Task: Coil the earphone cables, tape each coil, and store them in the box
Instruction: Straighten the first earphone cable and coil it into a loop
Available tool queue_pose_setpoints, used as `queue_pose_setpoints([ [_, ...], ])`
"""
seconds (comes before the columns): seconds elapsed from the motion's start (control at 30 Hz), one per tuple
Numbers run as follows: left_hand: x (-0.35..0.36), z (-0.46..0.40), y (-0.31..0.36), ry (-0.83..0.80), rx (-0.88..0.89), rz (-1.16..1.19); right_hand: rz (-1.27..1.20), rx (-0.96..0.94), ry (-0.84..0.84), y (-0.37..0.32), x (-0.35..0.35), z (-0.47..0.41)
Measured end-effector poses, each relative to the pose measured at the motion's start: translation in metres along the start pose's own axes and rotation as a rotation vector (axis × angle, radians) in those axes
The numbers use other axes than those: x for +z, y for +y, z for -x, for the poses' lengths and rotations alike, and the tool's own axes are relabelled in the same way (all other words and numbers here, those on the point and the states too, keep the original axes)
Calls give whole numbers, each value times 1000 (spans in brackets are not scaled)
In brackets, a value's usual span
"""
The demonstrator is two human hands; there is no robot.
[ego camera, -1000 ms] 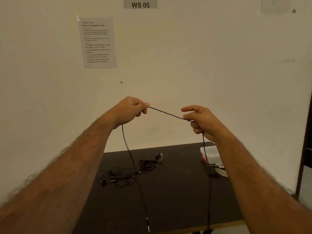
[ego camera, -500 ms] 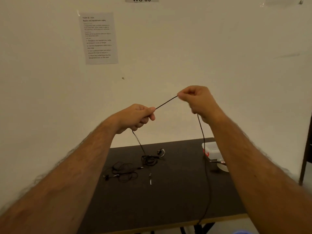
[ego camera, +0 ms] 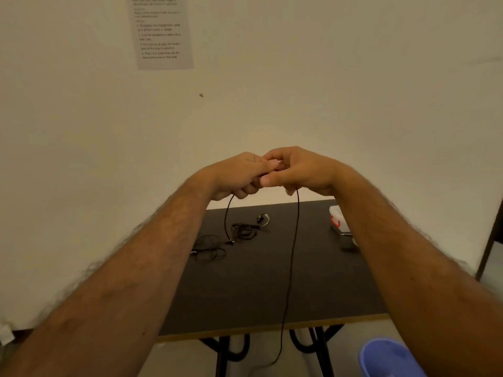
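My left hand (ego camera: 242, 174) and my right hand (ego camera: 300, 170) meet in front of me above the black table (ego camera: 258, 289), both pinching one thin black earphone cable (ego camera: 292, 254). A short end curves down from my left hand to the table. A long strand drops from my right hand past the table's front edge toward the floor. Two other loose black earphones lie on the table: one tangle (ego camera: 209, 250) at the left and one (ego camera: 246, 229) behind it with an earbud (ego camera: 262, 219). A clear plastic box (ego camera: 339, 217) sits at the right, partly hidden by my right forearm.
Something with a red handle (ego camera: 335, 222) and a dark object (ego camera: 347, 242) lie by the box. A blue plastic bin (ego camera: 389, 359) stands on the floor at the lower right. A printed instruction sheet (ego camera: 163, 34) hangs on the wall behind the table.
My hands were apart with the cable stretched between them; they have come together and now touch. The left-hand end of the cable has risen and hangs shorter. The camera tilted down.
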State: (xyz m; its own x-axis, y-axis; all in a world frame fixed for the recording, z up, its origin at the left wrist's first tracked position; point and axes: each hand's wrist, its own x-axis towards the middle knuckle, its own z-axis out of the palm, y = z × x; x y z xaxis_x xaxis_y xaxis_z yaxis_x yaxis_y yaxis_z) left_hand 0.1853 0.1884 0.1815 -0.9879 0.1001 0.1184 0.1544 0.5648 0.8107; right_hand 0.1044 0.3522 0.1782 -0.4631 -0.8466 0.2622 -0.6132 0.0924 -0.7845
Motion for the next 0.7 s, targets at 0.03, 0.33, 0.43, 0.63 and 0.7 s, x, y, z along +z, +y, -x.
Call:
queue_pose_setpoints([
  [0.03, 0, 1, -3, -2, -11, 25, 5, 9, -3, 0, -2, 1],
  [0.33, 34, 14, -70, -205, -113, 682, 118, -120, 484, 12, -12, 2],
  [0.43, 52, 20, -82, -180, -112, 758, -25, -94, 555, 21, -8, 0],
  [0.63, 66, 27, -85, -110, -116, 767, -167, 68, 353, 41, -7, 4],
  [0.7, 67, 28, -80, -93, -103, 768, -121, 82, 208, 42, -9, 6],
])
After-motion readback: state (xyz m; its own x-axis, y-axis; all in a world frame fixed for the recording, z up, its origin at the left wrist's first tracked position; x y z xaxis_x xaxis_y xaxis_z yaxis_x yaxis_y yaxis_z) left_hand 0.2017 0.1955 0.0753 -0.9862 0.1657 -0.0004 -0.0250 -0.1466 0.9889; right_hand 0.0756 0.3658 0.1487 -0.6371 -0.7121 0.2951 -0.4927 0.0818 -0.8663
